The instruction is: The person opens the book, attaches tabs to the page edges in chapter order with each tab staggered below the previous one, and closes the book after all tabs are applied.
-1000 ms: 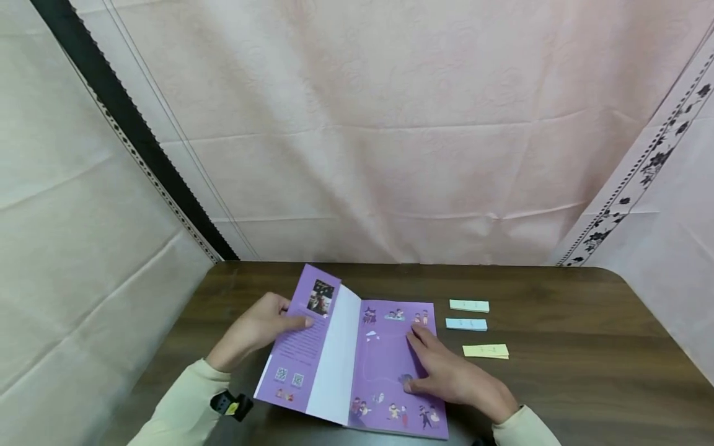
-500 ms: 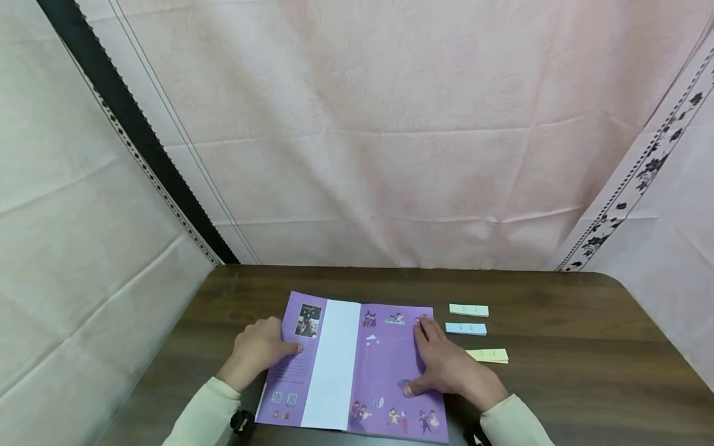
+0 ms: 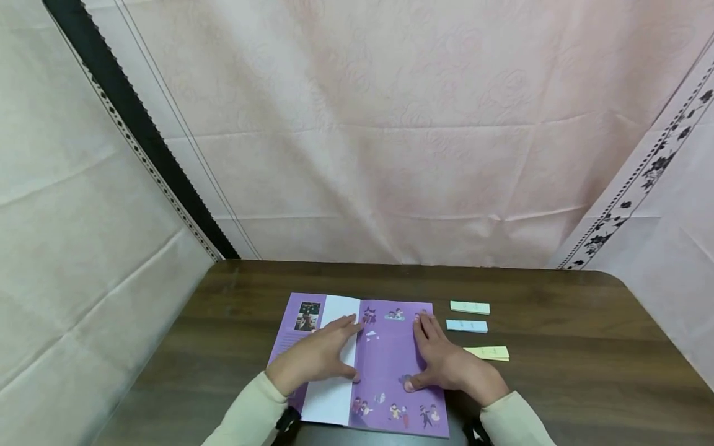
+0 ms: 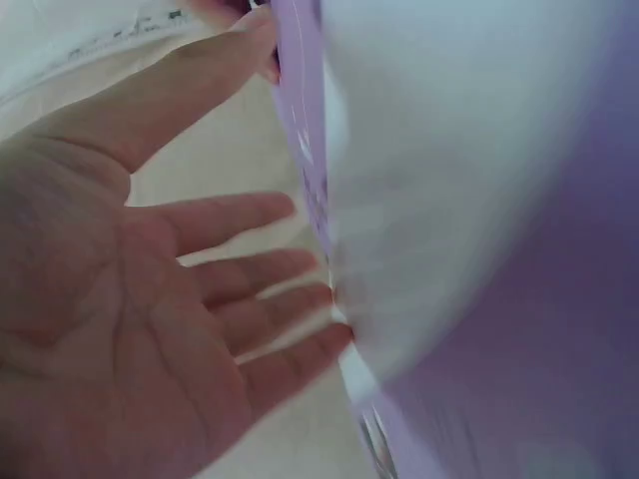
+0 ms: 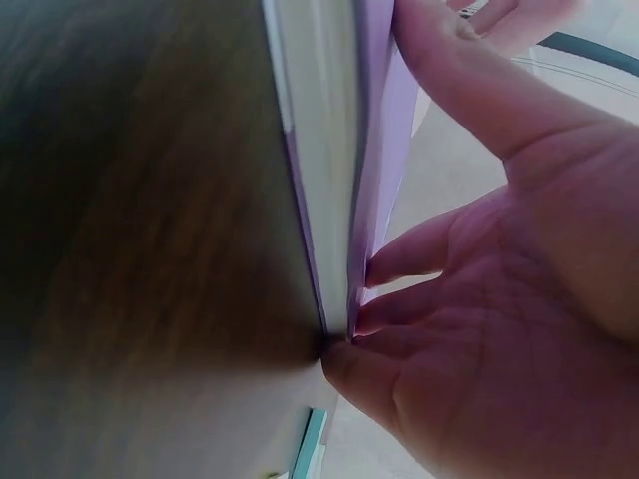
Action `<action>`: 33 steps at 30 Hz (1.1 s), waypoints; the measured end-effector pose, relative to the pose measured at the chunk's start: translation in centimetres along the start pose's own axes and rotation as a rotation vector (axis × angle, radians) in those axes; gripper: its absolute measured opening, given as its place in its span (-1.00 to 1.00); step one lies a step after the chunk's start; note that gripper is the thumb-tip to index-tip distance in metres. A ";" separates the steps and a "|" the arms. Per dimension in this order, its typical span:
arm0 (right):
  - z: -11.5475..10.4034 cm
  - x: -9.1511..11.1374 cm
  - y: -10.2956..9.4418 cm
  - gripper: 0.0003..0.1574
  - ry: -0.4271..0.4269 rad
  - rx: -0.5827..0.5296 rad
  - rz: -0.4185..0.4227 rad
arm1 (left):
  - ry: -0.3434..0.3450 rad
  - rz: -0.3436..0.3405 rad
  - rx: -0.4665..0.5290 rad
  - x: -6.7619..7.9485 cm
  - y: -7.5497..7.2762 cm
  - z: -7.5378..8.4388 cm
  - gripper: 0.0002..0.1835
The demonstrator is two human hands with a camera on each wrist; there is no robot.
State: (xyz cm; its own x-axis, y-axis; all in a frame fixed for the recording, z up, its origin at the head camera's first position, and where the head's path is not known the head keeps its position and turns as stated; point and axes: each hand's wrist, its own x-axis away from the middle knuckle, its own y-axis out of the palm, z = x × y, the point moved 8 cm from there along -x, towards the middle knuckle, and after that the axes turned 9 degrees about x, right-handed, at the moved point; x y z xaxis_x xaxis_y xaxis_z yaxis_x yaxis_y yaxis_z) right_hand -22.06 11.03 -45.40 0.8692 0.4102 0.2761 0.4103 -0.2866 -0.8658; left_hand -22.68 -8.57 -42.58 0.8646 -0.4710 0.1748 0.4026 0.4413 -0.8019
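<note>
A purple book [image 3: 385, 359] lies opened on the wooden table, its right page dotted with small cartoon figures. To its left are a white strip [image 3: 329, 402] and a purple flap [image 3: 283, 334] with a small photo. My left hand [image 3: 320, 356] is spread over the white strip, fingertips and thumb at the fold beside the right page. In the left wrist view, the left hand's fingers [image 4: 250, 220] are extended along the paper. My right hand [image 3: 449, 368] rests on the right page near its outer edge, fingers straight; the right wrist view shows the book's page block [image 5: 324, 150] beside it.
Right of the book lie a green sticky-note strip [image 3: 470, 308], a blue one [image 3: 467, 326] and a yellow one [image 3: 491, 353], the last partly behind my right hand. The wooden table [image 3: 563, 347] ends at a pale curtain [image 3: 390, 186].
My left hand has let go of the flap's outer edge and moved right to the fold. The raised flap has come down flatter. My right hand has stayed on the right page.
</note>
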 end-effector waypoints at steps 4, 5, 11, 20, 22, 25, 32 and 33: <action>0.0 0.0 -0.2 0.62 -0.012 0.013 0.000 | -0.007 -0.043 -0.069 -1.1 1.1 0.8 0.09; 0.0 0.0 -0.2 0.62 -0.014 0.018 -0.002 | -0.012 -0.049 -0.073 -1.2 1.3 0.8 0.10; 0.5 -0.5 -1.3 0.44 -0.024 0.032 0.084 | -0.026 -0.067 -0.040 -1.4 1.6 0.7 0.12; 2.4 -3.2 -3.0 0.22 0.009 0.022 0.158 | -0.036 -0.104 -0.051 -2.1 2.0 1.3 0.12; 2.9 -3.4 -3.5 0.21 0.009 0.053 0.177 | -0.022 -0.108 -0.060 -2.4 2.2 1.5 0.12; 3.4 -3.6 -4.2 0.17 0.006 0.096 0.205 | -0.017 -0.109 -0.050 -2.6 2.2 1.7 0.12; 2.6 -3.9 -4.5 0.09 -0.009 0.173 0.233 | -0.047 -0.114 -0.061 -2.6 1.7 1.6 0.12; 2.5 -3.9 -4.5 0.08 -0.005 0.195 0.236 | -0.048 -0.116 -0.066 -2.6 1.8 1.7 0.12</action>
State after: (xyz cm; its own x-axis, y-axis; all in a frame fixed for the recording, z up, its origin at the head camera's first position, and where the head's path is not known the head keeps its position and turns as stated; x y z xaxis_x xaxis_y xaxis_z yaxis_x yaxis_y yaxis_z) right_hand -28.00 12.84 -43.64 0.9327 0.3564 0.0557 0.1355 -0.2031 -0.9697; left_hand -23.74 -5.30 -43.50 0.8275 -0.4782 0.2944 0.4812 0.3338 -0.8105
